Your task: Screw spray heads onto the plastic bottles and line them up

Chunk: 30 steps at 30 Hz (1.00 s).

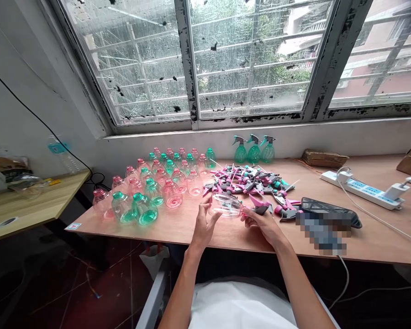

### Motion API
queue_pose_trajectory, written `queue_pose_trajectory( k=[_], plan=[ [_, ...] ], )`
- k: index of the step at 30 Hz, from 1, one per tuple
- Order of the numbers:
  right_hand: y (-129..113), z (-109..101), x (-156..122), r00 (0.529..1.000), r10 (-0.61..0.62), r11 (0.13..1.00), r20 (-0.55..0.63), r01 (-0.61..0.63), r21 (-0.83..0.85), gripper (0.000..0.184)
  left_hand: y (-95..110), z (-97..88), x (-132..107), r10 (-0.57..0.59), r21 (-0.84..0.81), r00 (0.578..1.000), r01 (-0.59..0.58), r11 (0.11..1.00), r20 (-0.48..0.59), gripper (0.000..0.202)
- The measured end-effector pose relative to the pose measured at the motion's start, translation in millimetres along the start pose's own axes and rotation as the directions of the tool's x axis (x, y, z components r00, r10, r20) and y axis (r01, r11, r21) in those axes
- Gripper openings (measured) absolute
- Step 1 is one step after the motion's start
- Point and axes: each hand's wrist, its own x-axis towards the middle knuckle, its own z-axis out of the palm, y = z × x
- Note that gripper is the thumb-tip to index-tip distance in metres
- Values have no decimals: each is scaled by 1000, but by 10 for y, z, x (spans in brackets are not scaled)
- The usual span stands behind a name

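Your left hand (204,226) is curled around the body of a clear pink bottle (226,205), with the thumb along the near side. The bottle lies sideways in front of you, just over the near part of the desk (380,240), its base toward your left and its neck toward your right. Your right hand (263,224) is closed at the neck, gripping a pink and grey spray head (261,207) whose trigger points up and away from you. The head sits at the mouth of the bottle, but your fingers hide the join, so you cannot tell how far it is screwed on.

Just beyond your hands is a loose pile of spray heads (250,179), mostly pink and grey with some green among them, a few with thin white tubes sticking out. To the left of the pile stand rows of pink and green bottles (154,191), upright and without tops. Behind the pile, near the wall, three green spray bottles (254,151) stand upright side by side with their heads on. To your right lie a dark phone (332,211) and, farther back, a white power strip (363,188) with plugs in it
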Motion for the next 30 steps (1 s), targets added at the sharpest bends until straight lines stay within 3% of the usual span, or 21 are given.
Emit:
queue_pose_trajectory(
  k=[4,9,13,17,23,26,30],
  plan=[
    [19,17,1,999,16,1000,-40,-16,2,51,56,-53,22,21,14,999,-21,1000,37,41],
    [-83,63,-52,996,-80,995,35,82,-56,36,92,-58,-17,-45,-14,999,45,999,15,66],
    [-130,99,-94,990,-120,981,71,129,-143,33,79,-54,-31,-131,-74,991,129,989,-22,49],
    [-67,92,-71,992,-109,974,69,120,-191,46,83,-133,-19,-172,-136,985,174,975,24,50],
    [-114,71,-62,963,-209,925,171,252,-283,30,4,-219,-56,-288,-288,953,304,908,98,78],
    [-170,89,-96,948,-223,904,225,288,-317,30,-48,-206,-69,-345,-328,936,350,877,78,77],
    [-151,180,-123,952,-232,908,199,285,-306,16,-54,-196,-44,-360,-340,930,361,868,70,73]
  ],
)
